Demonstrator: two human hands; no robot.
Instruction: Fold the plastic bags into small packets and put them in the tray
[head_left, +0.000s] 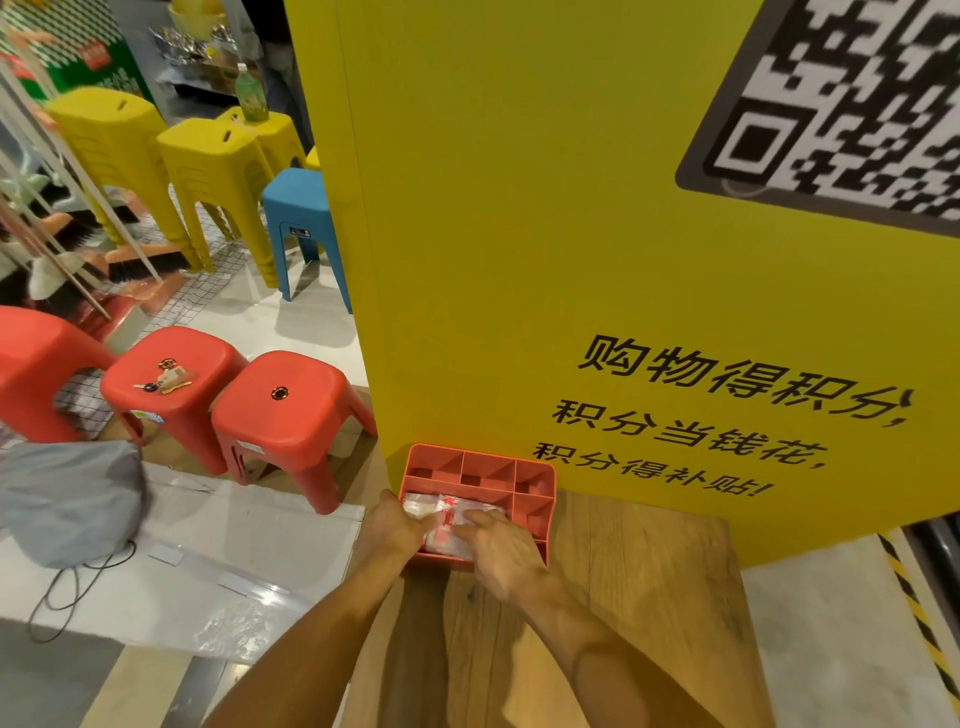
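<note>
Packet (445, 512) sits in the big 6 o'clock compartment of the tray (483, 453), so you're on the stowing step. Your right hand (501, 545) presses it with flat fingers, gripping nothing; left hand (397, 525) is at its 9 o'clock edge, can't tell if pinching or nudging. Next, probably let go and grab the clear plastic (234, 618) at 8 o'clock.

tray (535, 470) looks like matt red plastic, the bags (441, 512) are crinkly shiny clear plastic, table (639, 571) is smooth grainy wood, stools (291, 410) glossy plastic
</note>
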